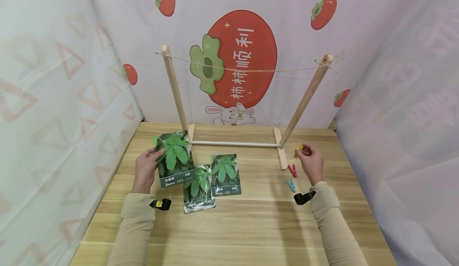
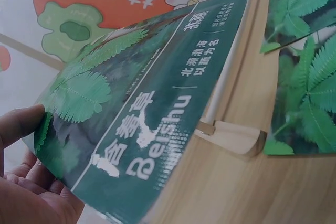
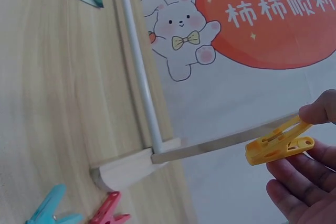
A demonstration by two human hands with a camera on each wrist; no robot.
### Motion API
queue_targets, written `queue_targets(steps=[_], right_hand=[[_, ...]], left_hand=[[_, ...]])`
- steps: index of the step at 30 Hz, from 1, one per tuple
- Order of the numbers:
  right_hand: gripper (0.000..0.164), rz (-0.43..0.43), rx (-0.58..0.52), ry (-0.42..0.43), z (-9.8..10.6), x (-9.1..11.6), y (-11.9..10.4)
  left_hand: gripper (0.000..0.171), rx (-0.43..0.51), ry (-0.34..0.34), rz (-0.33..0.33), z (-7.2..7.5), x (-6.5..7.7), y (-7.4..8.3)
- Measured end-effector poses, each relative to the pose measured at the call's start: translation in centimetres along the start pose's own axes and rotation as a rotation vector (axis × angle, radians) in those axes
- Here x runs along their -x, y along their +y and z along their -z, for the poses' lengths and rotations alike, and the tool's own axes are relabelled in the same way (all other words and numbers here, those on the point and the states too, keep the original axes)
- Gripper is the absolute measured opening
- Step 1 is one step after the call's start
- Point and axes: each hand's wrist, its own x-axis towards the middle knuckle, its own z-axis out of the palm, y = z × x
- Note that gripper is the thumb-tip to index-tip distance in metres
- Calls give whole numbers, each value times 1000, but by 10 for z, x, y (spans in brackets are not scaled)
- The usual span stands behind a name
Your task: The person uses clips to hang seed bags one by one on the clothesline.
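My left hand (image 1: 146,169) pinches a green seed packet (image 1: 174,158) by its left edge, thumb on the printed front, lifted and tilted above the table. Its front shows a fern-like leaf. Two similar packets lie on the table to its right, a nearer packet (image 1: 199,192) and a farther packet (image 1: 226,174), overlapping slightly. In my right hand (image 1: 311,163) a yellow clothespin (image 3: 278,142) is held between thumb and fingers. Close below that hand lie a red clothespin (image 1: 293,170) and a blue clothespin (image 1: 291,185).
A wooden stand with a left post (image 1: 174,88) and a right post (image 1: 305,100) rises at the table's back. A string (image 1: 247,71) runs between the post tops, and a white rod (image 1: 234,143) joins the bases. Printed cloth (image 1: 287,3) hangs behind the wooden table (image 1: 229,234).
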Motion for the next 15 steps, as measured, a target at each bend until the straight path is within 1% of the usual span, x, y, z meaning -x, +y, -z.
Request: queue_targets(steps=[4, 10, 15], right_hand=[[32, 40, -11, -15, 2, -1, -12], [32, 118, 0, -46, 6, -1, -31], [32, 147, -6, -63, 9, -2, -45]], left_hand=[[23, -3, -16, -16, -5, 0, 8], [25, -35, -49, -58, -10, -3, 19], [22, -51, -67, -82, -15, -5, 28]])
